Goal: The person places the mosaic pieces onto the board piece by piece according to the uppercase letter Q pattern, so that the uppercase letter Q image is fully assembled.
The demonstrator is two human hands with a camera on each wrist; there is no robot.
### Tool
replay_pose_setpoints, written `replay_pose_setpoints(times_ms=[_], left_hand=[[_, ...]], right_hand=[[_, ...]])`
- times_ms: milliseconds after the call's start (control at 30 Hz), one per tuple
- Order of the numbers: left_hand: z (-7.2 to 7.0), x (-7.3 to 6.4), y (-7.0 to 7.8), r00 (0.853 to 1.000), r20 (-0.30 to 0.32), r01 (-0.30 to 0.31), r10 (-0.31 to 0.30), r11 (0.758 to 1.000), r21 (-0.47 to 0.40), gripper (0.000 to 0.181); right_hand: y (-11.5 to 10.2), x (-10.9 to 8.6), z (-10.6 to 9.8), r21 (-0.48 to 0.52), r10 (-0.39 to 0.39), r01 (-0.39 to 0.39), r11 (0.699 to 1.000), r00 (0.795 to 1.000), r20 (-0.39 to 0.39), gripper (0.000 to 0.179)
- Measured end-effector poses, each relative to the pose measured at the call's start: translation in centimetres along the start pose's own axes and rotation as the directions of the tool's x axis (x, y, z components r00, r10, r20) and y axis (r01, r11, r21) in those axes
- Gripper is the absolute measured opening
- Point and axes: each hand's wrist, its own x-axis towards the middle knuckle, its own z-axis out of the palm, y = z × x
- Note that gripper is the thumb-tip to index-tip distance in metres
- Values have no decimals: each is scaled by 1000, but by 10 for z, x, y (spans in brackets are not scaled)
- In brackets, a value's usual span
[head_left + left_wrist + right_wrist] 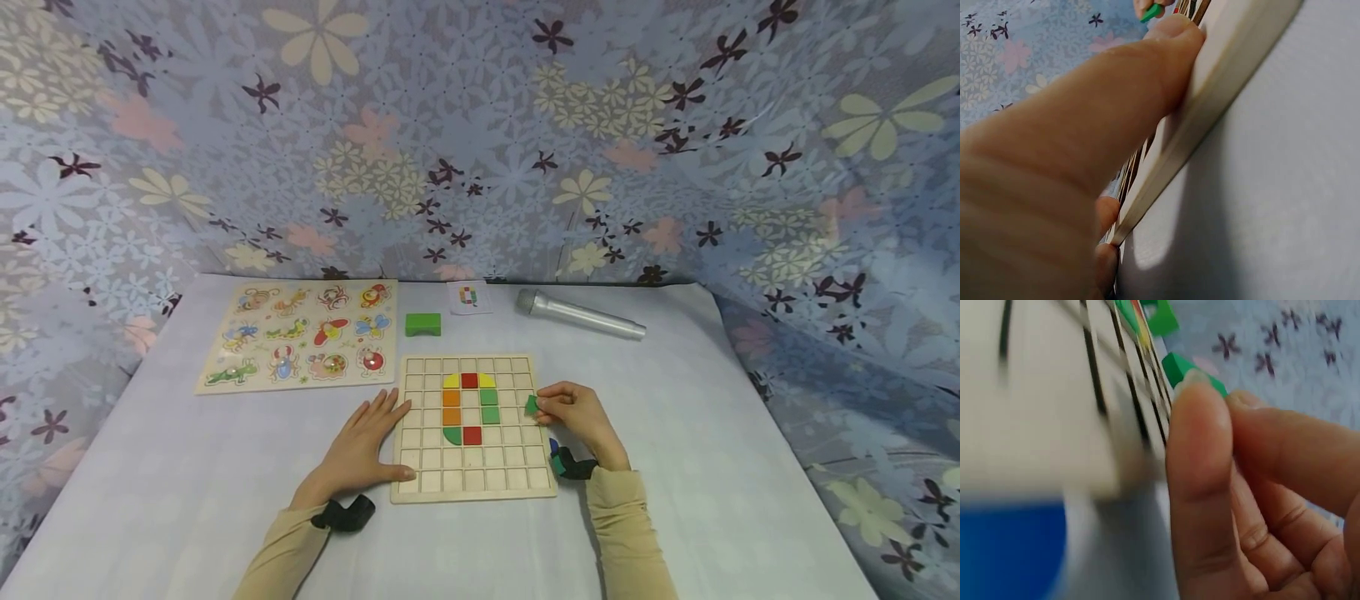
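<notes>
A wooden grid board (pixel 431 482) lies on the table. Red, orange, yellow and green tiles form a ring in its cells, with a green quarter-round tile (pixel 452 435) at the lower left and a red tile (pixel 472 436) beside it. My left hand (pixel 363 446) rests at the board's left edge, fingers spread and thumb on the frame near the front corner. Over the right edge, my right hand (pixel 573 414) pinches a small green tile (pixel 1175 367) between thumb and forefinger. In the head view the fingertips partly hide that tile.
Behind the board are a green block (pixel 423 325), a small picture card (pixel 469 297) showing a coloured ring, and a silver microphone (pixel 581 314). An insect puzzle board (pixel 300 337) lies at the back left. A blue piece (pixel 1010 550) sits beside the board's right edge, near my right wrist.
</notes>
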Motion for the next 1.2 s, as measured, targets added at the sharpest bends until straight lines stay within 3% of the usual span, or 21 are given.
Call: replay_pose_setpoints(times_ms=[233,300,567,767,933,1200], left_hand=[[-1,0,0,1000,15,8,-8,1000,-6,103],[-1,0,0,1000,9,4,-4,1000,-5,103],[-1,1,-1,1000,-1,-6,6,1000,2,104],[-1,2,-2,1000,9,2,-2,1000,-1,104],[0,2,-2,1000,17,7,-7,1000,-6,103],[1,1,-2,1000,6,6,-6,1000,-5,103]], right_hand=[[-10,-2,30,-74,-36,52,996,978,204,26],[-11,-3,37,-106,-33,59,993,973,228,23],[-13,-6,50,-171,-23,59,984,979,203,18],[-13,-6,57,-278,-64,111,954,983,173,12],[-12,-7,64,-333,-61,104,937,989,137,10],[-12,-8,62,-333,-63,111,936,986,151,10]])
